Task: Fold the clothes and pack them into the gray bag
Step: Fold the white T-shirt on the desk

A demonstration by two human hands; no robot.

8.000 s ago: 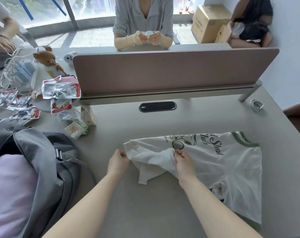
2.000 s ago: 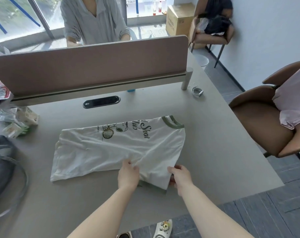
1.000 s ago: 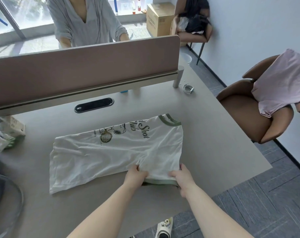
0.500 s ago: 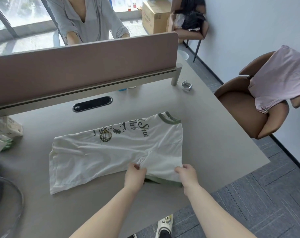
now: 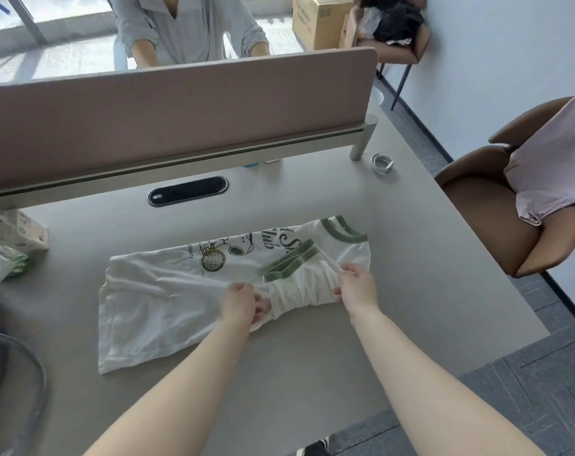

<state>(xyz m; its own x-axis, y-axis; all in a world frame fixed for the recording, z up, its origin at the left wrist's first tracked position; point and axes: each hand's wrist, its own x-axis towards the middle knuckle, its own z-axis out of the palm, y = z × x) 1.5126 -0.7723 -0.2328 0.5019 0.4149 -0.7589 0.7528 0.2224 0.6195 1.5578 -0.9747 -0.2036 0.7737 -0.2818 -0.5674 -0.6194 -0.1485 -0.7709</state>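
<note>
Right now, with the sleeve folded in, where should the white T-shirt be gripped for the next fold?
Probably the collar end of the white T-shirt, from the person's right. The green collar and folded-in sleeve sit there, under the right hand; the left hand pinches mid-shirt, and the hem lies flat leftward.

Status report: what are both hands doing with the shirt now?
Left hand and right hand both pinch shirt. Green-edged sleeve folded onto it. Nothing in the way.
</note>
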